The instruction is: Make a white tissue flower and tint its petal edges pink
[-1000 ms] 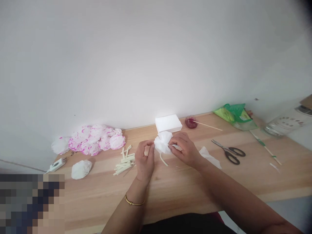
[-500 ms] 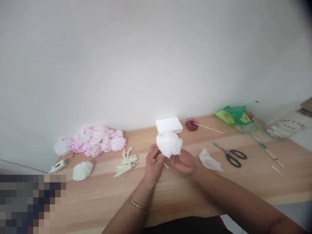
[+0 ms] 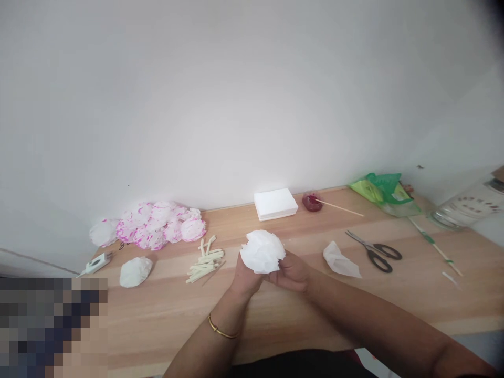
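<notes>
A ruffled white tissue-paper flower is held up over the middle of the table. My left hand closes round its underside from the left, most of the fingers hidden behind the paper. From the right, my right hand grips the flower's base with bent fingers. A stack of white tissue paper lies behind the flower. Right of my hands is a loose piece of white tissue, with black-handled scissors beyond it. To the left lies a small heap of pale sticks.
Several pink-edged paper flowers are piled at the back left, near a white paper bundle and a white plug. A bowl of dark red stuff, a green bag and a glass jar stand at the back right.
Both hands have lowered slightly with the flower, which now sits a little left and tilts its ruffled top more toward me. The tissue stack behind it shows fully.
</notes>
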A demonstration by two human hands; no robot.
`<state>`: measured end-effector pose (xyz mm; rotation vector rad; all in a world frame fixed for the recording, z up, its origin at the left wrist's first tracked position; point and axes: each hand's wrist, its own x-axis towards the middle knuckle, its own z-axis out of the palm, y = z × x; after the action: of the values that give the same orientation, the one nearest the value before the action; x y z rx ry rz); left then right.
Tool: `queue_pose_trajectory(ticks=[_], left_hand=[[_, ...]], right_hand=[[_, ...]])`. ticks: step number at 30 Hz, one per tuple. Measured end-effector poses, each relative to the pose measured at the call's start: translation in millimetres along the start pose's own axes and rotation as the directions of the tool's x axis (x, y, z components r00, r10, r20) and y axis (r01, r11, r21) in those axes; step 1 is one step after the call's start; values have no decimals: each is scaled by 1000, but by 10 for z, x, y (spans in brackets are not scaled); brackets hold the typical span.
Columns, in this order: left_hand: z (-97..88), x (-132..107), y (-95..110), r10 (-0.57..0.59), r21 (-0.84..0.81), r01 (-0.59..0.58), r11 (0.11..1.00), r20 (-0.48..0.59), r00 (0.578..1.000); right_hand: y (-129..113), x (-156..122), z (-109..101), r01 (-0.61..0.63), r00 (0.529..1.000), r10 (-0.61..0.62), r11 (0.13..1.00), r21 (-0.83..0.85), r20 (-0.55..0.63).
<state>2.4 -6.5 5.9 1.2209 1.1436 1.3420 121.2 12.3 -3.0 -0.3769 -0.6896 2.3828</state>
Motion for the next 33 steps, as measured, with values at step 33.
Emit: queue_pose_trajectory(ticks=[33], left_hand=[[112,27,338,-209,-592,45,805,-212,955]], right_hand=[[-62,-102,-61,297,744,-616,-41,-954,258]])
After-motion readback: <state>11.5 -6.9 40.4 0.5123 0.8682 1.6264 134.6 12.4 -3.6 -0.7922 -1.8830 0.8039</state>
